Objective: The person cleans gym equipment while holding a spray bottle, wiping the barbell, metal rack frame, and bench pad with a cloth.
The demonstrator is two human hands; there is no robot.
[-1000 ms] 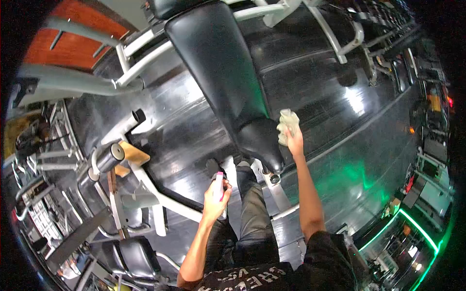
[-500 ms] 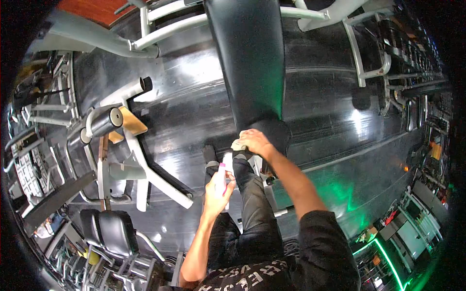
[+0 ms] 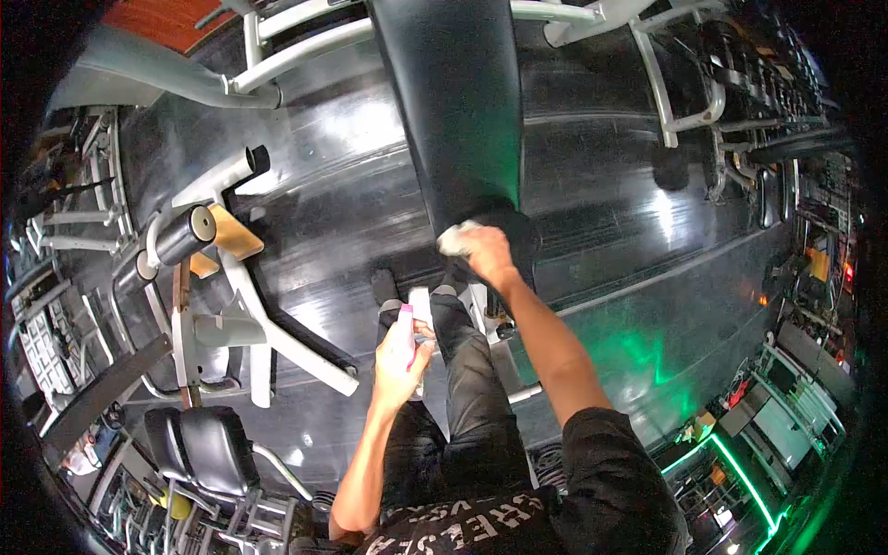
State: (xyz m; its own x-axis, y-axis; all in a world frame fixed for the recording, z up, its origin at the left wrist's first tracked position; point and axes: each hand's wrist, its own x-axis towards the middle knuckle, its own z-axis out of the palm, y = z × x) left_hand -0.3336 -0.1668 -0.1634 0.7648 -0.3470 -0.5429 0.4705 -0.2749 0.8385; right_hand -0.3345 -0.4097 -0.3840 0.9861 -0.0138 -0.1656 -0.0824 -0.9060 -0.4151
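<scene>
In the head view, my right hand is closed on a crumpled white cloth at the near end of a black padded bench. The cloth lies against or just over the pad's near left corner; contact is hard to tell. My left hand is wrapped round a white and pink bottle, held upright in front of my legs. A white piece shows beside the bottle's top, perhaps its spray head. Part of the bottle is hidden by my fingers.
A grey-framed machine with a roller pad stands at left, its leg reaching toward me. A black seat is at lower left. Grey frame bars flank the bench. A dumbbell rack stands at upper right.
My right hand and the cloth have moved forward, up to the bench's near corner. The bottle stays in my left hand. The whole view has shifted slightly.
</scene>
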